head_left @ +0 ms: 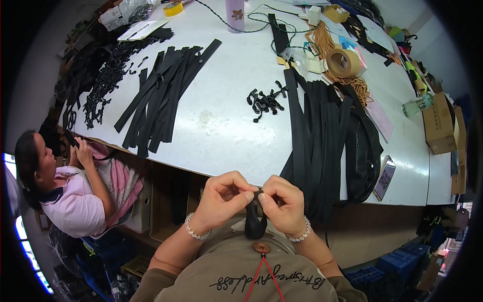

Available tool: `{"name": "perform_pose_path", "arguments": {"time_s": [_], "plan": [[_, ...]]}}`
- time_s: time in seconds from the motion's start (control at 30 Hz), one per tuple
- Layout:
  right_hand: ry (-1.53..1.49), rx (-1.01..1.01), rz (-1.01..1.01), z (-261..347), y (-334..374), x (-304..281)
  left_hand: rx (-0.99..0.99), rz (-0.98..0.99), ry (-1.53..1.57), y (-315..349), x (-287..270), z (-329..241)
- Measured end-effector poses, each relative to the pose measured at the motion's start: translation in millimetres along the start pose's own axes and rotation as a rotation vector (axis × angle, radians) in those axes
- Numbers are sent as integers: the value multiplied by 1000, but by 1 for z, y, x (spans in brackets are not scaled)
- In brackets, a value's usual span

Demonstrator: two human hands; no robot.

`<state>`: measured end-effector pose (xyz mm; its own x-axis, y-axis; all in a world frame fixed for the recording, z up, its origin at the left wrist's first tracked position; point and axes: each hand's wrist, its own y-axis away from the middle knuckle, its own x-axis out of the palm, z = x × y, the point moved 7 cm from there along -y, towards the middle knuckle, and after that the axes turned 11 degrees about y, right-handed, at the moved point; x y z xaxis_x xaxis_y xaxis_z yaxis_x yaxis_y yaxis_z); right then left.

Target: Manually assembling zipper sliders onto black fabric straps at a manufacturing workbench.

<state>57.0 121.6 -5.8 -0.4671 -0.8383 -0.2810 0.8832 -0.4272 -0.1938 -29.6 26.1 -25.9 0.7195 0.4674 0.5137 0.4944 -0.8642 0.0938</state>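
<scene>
Just off the table's front edge, my left hand (224, 196) and my right hand (283, 199) meet with thumbs and forefingers pinched. Between them they grip a black strip (255, 227) that looks like zipper tape; it hangs down in a loop before my chest. Whatever lies right at the fingertips is mostly hidden. To the right of my right hand, a bundle of long black strips (317, 136) lies over the table edge. Beyond my hands is a small heap of black pieces, like zipper pulls (265, 103).
On the white table (221, 136) lies another pile of black strips (166, 95), with many small black pieces (100, 75) farther left. A black bag (363, 156), a phone (385, 177) and a tape roll (344, 63) are at right. A co-worker (75, 186) sits at left.
</scene>
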Motion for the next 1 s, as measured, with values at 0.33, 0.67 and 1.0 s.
{"name": "perform_pose_path", "arguments": {"time_s": [0.33,0.67,1.0], "plan": [[-361,275,45,-25,0,0,61,-108,-76,1,-5,-3],[-88,35,121,10,-7,-9,199,-42,-21,3,5,-23],[142,-184,-71,33,-17,-34,282,36,-212,-14,19,-36]]}}
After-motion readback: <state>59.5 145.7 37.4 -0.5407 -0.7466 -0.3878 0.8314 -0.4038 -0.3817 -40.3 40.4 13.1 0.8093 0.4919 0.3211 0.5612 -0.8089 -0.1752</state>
